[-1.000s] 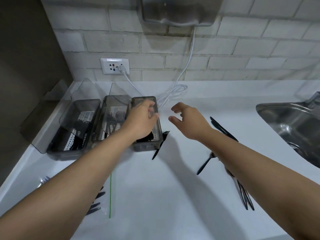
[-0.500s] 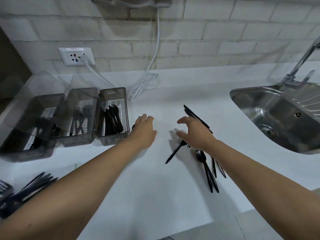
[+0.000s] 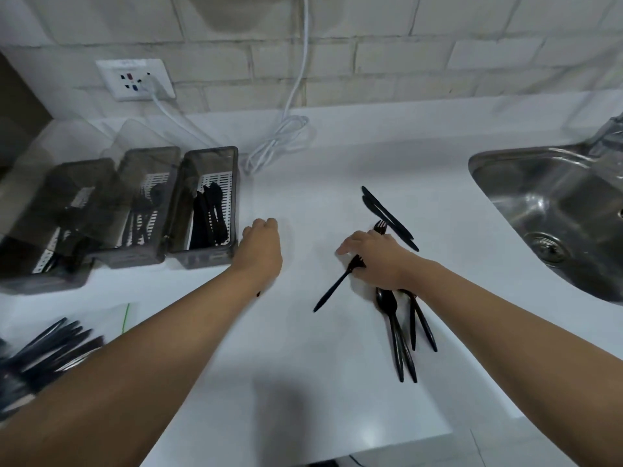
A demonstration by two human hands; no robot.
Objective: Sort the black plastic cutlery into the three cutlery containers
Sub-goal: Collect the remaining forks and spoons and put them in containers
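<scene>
Three smoky plastic cutlery containers stand in a row at the left: left one [image 3: 40, 281], middle one [image 3: 131, 259], right one [image 3: 202, 257], each holding black cutlery. My left hand [image 3: 261, 251] lies knuckles-up beside the right container, fingers curled over a black fork whose handle tip [image 3: 259, 293] peeks out under my wrist. My right hand [image 3: 374, 261] rests with spread fingers on loose cutlery. A fork [image 3: 333, 288] lies against its thumb, and a second fork's tines [image 3: 380, 226] show past its fingers. Two knives [image 3: 387, 215] lie beyond it. Spoons [image 3: 396, 328] lie under my right wrist.
A blurred pile of black cutlery [image 3: 43, 352] lies at the lower left on a clear bag. A steel sink [image 3: 556, 210] is at the right. A coiled white cable [image 3: 279, 143] and a wall socket [image 3: 135, 79] are at the back. The counter's front edge [image 3: 337, 456] is near.
The view tilted down and right. My left hand left the right container and came down beside it. My right hand dropped onto the loose cutlery.
</scene>
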